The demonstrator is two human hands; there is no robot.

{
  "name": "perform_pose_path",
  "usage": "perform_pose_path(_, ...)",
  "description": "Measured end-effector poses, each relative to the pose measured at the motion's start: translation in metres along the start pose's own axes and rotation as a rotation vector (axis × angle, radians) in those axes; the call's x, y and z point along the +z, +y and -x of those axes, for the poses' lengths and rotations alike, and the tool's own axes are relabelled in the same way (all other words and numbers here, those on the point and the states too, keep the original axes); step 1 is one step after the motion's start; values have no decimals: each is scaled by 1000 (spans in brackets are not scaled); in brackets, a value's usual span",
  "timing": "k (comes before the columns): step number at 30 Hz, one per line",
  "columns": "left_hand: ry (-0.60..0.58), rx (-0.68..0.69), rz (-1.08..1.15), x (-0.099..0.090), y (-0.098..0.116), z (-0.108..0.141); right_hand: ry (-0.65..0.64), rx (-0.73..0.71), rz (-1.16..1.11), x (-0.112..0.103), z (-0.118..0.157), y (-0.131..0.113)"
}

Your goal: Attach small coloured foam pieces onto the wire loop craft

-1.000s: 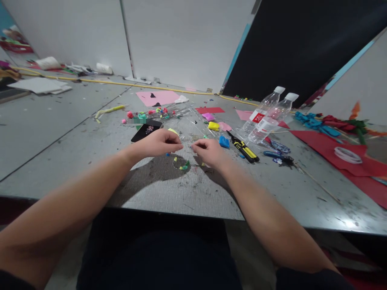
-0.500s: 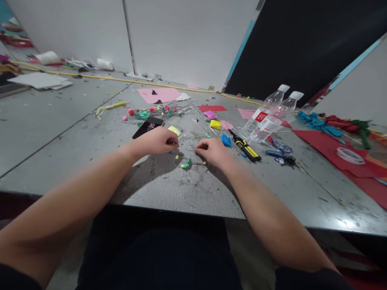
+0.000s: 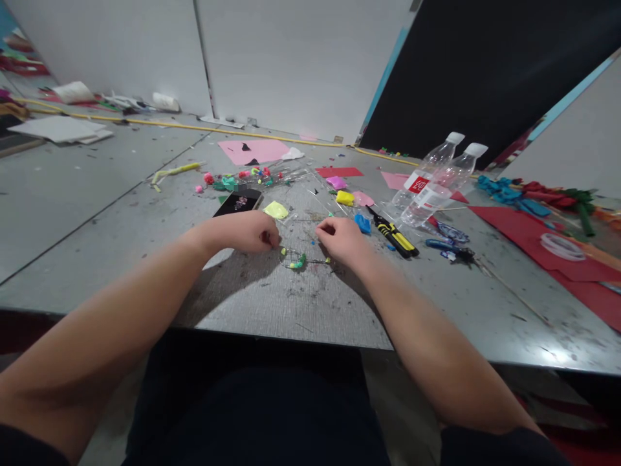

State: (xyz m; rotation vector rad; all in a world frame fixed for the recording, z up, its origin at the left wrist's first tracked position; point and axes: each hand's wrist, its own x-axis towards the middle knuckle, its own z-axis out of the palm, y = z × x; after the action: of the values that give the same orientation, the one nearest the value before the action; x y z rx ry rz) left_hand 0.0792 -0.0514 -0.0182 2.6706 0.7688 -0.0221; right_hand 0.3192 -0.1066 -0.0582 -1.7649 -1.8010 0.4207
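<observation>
My left hand [image 3: 259,232] is closed, fingers curled in just behind and left of a small wire loop [image 3: 293,264] lying on the table. Green and yellow clay bits sit along that loop, and its twisted stem runs right toward my other wrist. The thumb and fingers of my right hand [image 3: 342,241] are pinched together to the loop's right. Whatever either hand holds is hidden or too small to make out. By the right fingertips lies a tiny blue bit [image 3: 313,243]. A pale yellow clay piece [image 3: 276,210] and a phone [image 3: 239,202] lie beyond my left hand.
Yellow-black pliers [image 3: 395,236], a blue clay packet [image 3: 361,224] and a yellow one [image 3: 345,198] lie right of centre. Two plastic bottles [image 3: 427,191] stand behind them. Wires with coloured clay balls [image 3: 257,175] lie at the back. Red sheets [image 3: 543,249] cover the right side.
My left hand has drawn slightly left and toward me, uncovering more of the pale yellow clay. The blue bit now shows beside my right fingertips; the wire loop has stayed put.
</observation>
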Motion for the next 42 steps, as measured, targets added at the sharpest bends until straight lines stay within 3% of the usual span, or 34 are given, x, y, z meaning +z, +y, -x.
perform_pose_path(7,288,-139,254,6,4,-4,-22,-120,-156,6,4,-3)
perform_pose_path(12,348,-178,550,9,18,-4,5,-373,-271,11,14,-14)
perform_pose_path(16,366,-190,714,10,24,-3,79,-451,-310,12,19,-18)
perform_pose_path(33,324,-162,791,11,24,-3,97,-471,-227,10,22,-23)
perform_pose_path(38,347,-215,764,11,22,-4,204,-308,-399,8,18,-18)
perform_pose_path(42,368,-301,698,11,19,-5,157,-236,-374,6,11,-11)
